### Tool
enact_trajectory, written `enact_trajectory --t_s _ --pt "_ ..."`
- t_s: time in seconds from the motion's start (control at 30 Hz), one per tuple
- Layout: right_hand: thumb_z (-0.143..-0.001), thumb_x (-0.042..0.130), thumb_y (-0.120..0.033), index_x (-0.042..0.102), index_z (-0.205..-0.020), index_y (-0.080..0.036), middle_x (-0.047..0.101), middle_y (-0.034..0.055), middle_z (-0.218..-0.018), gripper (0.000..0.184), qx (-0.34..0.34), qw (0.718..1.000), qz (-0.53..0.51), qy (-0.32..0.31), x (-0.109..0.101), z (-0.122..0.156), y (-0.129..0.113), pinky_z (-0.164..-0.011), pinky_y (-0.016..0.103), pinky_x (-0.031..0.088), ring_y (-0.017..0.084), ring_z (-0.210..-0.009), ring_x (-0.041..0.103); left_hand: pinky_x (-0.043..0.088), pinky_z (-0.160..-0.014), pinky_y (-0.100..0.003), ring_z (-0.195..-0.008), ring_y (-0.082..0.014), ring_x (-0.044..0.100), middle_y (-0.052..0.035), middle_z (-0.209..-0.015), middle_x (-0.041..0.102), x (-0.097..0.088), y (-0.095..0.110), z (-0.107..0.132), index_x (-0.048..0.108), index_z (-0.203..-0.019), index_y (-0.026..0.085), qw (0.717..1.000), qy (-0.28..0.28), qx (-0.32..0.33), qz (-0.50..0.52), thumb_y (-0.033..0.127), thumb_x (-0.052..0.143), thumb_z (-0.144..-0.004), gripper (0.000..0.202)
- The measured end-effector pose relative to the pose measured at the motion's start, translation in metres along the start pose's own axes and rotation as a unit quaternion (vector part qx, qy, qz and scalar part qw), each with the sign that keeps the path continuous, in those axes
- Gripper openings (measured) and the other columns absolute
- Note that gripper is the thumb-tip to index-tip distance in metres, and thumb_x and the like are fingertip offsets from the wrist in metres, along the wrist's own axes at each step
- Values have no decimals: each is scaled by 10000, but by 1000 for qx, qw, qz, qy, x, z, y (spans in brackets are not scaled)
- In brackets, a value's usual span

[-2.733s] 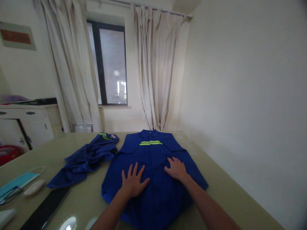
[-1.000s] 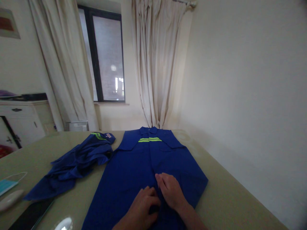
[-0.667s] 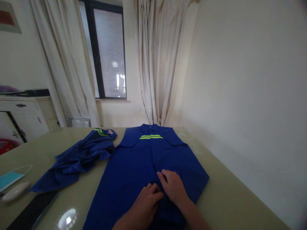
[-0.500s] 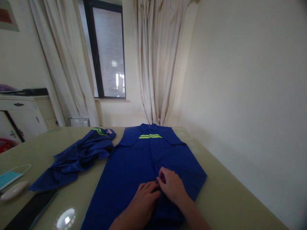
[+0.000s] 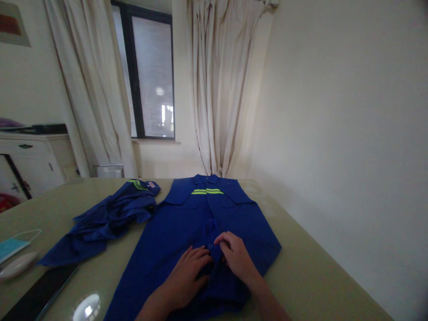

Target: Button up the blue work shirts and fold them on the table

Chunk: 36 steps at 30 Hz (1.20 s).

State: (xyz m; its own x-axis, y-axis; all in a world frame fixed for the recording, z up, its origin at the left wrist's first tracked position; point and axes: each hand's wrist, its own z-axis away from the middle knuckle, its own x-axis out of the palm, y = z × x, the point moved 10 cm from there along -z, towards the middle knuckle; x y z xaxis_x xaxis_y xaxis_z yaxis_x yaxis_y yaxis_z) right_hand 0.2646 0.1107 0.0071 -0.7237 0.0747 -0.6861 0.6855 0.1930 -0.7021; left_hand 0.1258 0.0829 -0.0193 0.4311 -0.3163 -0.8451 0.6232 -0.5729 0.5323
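Observation:
A blue work jacket [image 5: 180, 232] with yellow-green stripes across the chest lies front up on the table, collar at the far end. Its front opening gapes at the middle, where a round button [image 5: 210, 246] shows. My left hand [image 5: 189, 274] rests on the cloth to the left of that button, fingers stretched out and thumb apart. On the button's other side, my right hand [image 5: 236, 254] pinches the edge of the front flap between bent fingers; its fingertips are partly hidden.
A second, crumpled blue garment [image 5: 117, 211] lies to the left. Nearer are a black phone [image 5: 38, 292], a pale mouse-shaped object [image 5: 18, 265] and a light blue face mask [image 5: 13, 248]. The wall [image 5: 334, 156] runs along the table's right side.
My hands have moved apart from touching each other at the front opening. The flap is now pulled open, and the button has come into view between them.

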Motion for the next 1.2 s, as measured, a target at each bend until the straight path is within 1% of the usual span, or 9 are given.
enact_trajectory --t_s 0.17,0.33,0.43,0.53,0.7,0.87,1.03,1.13,1.2 --pt "-904 442 -139 717 -936 -238 727 33 -983 294 0 998 55 -7 6 2 7 -860 263 475 179 -949 676 375 -1143 -434 -1177 -219 603 -22 -1208 695 -15 -2 -5 672 -1030 278 996 91 -15 2 298 495 -990 182" --pt "-904 540 -216 703 -949 -270 713 11 -955 177 13 993 118 -20 17 5 9 -765 259 449 180 -880 667 484 -905 -333 -993 -205 638 -20 -1038 703 -21 -10 -4 640 -999 259 988 145 -50 2 308 527 -975 125" --pt "-901 590 -267 694 -961 -286 683 1 -1007 122 -5 993 118 -13 20 6 1 -749 244 448 172 -911 662 489 -943 -346 -1056 -208 643 -38 -1148 695 -22 -18 -3 634 -1090 256 982 174 -66 -25 287 465 -992 197" --pt "-899 594 -240 685 -1075 -312 658 -1 -1127 211 -39 995 94 -6 22 6 -8 -827 230 466 168 -1050 647 425 -1113 -402 -1290 -222 569 -67 -1397 621 -18 -25 -5 610 -1287 238 978 176 -80 -82 276 343 -1024 376" --pt "-904 596 -254 712 -1050 -290 693 13 -1096 190 -21 988 150 -9 23 -2 -13 -883 258 480 186 -1053 667 243 -1257 -503 -1515 -258 321 -37 -1623 390 -2 -28 -9 419 -1536 252 977 108 -96 -157 441 339 -1022 554" --pt "-844 628 -255 748 -902 -232 751 101 -976 136 18 970 238 -46 27 -11 -28 -786 343 495 278 -935 712 227 -1254 -527 -1530 -277 283 2 -1660 291 4 -24 6 340 -1568 344 979 73 -95 -163 563 425 -972 640" --pt "-784 658 -266 757 -836 -232 773 62 -881 117 -5 983 176 -57 33 -13 -28 -722 277 454 229 -867 707 350 -1168 -465 -1421 -253 463 -30 -1558 499 -8 -20 18 532 -1443 298 969 100 -132 -182 388 470 -979 477" --pt "-785 663 -278 760 -844 -245 768 1 -821 119 -18 990 121 -66 36 -13 -18 -629 219 403 162 -770 682 455 -983 -413 -1201 -234 616 -42 -1324 682 -22 -8 12 651 -1246 285 954 150 -143 -217 250 370 -1016 365" --pt "-788 652 -254 761 -848 -238 757 -11 -788 126 -24 993 98 -65 37 -13 -13 -600 210 381 143 -720 663 462 -875 -383 -1067 -238 643 -44 -1141 720 -28 -1 2 682 -1099 258 943 174 -152 -239 202 372 -1004 329"
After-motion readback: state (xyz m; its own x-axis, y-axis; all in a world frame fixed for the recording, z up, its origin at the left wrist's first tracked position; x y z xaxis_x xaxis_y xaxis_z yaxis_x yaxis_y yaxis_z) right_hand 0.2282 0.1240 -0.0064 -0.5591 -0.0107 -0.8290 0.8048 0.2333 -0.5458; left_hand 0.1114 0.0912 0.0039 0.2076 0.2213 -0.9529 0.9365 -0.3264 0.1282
